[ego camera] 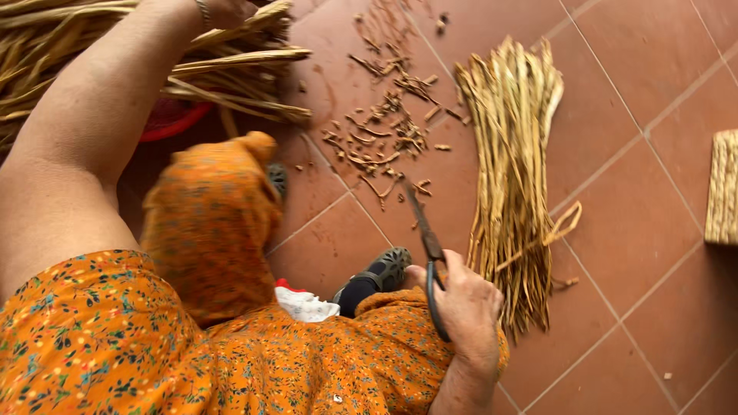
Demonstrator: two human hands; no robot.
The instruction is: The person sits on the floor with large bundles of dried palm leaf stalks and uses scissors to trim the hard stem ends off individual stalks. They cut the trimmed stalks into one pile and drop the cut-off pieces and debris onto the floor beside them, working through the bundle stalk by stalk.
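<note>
My right hand [465,303] rests on my knee and is closed around the dark handles of a pair of scissors [427,246], whose rusty blades point up and away over the floor. My left arm stretches to the upper left, and my left hand [231,11], mostly cut off by the frame's top edge, reaches into a big pile of dried straw-coloured stalks [231,73]; its grip is hidden. A trimmed bundle of the same stalks [511,169] lies on the tiles just right of the scissors. Short cut scraps [384,131] are scattered between both heaps.
The floor is terracotta tile [653,230]. A woven mat corner [723,188] shows at the right edge. A red basin rim [173,123] peeks from under the big pile. My orange floral dress and dark sandals [384,269] fill the lower left.
</note>
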